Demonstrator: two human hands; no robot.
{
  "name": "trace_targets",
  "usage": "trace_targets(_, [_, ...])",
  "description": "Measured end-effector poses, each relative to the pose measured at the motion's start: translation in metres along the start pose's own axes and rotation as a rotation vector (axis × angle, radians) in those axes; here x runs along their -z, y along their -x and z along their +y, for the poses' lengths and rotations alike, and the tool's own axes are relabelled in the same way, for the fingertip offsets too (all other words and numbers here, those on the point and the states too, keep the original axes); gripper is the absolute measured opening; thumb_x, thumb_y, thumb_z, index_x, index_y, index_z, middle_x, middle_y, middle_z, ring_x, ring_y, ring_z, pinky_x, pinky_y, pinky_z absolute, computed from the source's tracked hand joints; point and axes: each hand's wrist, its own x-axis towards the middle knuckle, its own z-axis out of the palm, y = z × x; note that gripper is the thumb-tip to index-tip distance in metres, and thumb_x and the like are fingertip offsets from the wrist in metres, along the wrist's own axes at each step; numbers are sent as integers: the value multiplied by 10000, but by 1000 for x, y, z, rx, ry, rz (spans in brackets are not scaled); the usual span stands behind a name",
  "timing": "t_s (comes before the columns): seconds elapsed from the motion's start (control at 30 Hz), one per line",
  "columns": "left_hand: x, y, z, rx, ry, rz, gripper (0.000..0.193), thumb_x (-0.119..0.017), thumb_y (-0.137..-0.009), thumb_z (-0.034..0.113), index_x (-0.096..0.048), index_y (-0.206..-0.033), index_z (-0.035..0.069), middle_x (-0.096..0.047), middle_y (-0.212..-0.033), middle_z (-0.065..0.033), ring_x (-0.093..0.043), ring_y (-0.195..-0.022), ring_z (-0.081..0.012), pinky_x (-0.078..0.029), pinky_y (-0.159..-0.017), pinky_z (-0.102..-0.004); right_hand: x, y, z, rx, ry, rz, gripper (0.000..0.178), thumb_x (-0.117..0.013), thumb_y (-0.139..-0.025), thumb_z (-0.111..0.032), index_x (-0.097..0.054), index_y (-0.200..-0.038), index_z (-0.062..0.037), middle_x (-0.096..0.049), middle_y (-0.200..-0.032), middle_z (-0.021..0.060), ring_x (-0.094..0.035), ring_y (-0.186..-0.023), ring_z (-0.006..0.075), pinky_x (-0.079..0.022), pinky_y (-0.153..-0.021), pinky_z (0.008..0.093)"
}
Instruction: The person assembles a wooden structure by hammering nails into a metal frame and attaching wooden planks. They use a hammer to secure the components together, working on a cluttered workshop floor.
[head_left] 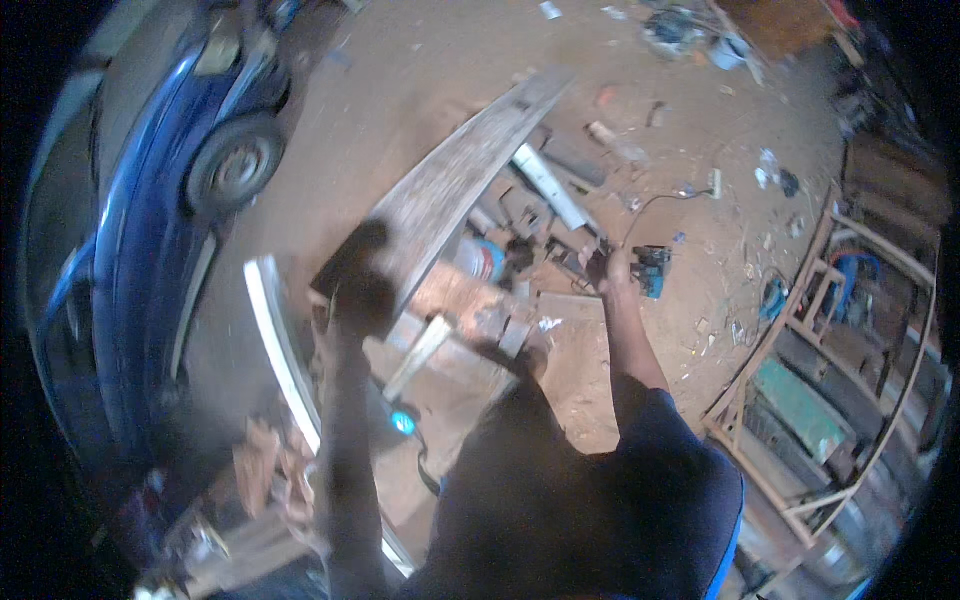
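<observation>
A long grey wooden plank [455,180] runs from the middle of the view up to the upper right, lifted over the dirt ground. My left hand [340,310] grips its near end, which looks dark and blurred. My right hand [612,268] reaches out to the right and holds a blue power tool [650,270] with a black cord trailing from it. My dark-clothed body fills the lower middle of the view.
A blue car [140,230] stands at the left. A white curved strip [280,350] lies beside it. Wood offcuts, metal pieces and a can [485,258] lie under the plank. A wooden frame [830,380] stands at the right. Scraps litter the ground.
</observation>
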Motion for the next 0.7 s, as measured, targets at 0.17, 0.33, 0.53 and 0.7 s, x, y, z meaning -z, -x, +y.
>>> trace_targets(0.17, [27, 10, 4, 161, -29, 97, 367, -669, -973, 222, -521, -1267, 63, -659, -981, -68, -641, -792, -155, -554, -659, -357, -95, 13, 48, -78, 228, -11, 280, -472, -1045, -317, -548, -1146, -66, -607, -1043, 113, -618, -909, 245, -530, -848, 409])
trace_targets(0.33, [44, 15, -34, 303, -97, 189, 392, -681, -960, 224, -515, -1273, 56, -642, -1007, -78, -621, -766, -152, -541, -650, -357, -133, 31, 68, -84, 462, -182, 363, -505, -1032, -333, -538, -1215, -21, -629, -1034, 126, -635, -936, 263, -544, -851, 409])
trace_targets(0.53, [34, 43, -62, 186, -76, 12, 599, -722, -923, 278, -417, -1346, -16, -647, -1068, -178, -657, -821, -226, -540, -718, -380, -129, 22, 77, -73, 698, -120, 432, -496, -1020, -341, -541, -1267, 11, -654, -1097, 111, -641, -876, 239, -542, -801, 399])
trace_targets(0.7, [50, 71, -109, -62, -263, 251, 733, -703, -940, 376, -344, -1448, -12, -670, -1047, -173, -668, -912, -249, -542, -805, -359, -162, 67, 129, -82, 763, -303, 401, -389, -1037, -236, -504, -1359, -26, -639, -1214, 140, -653, -1010, 249, -557, -762, 377])
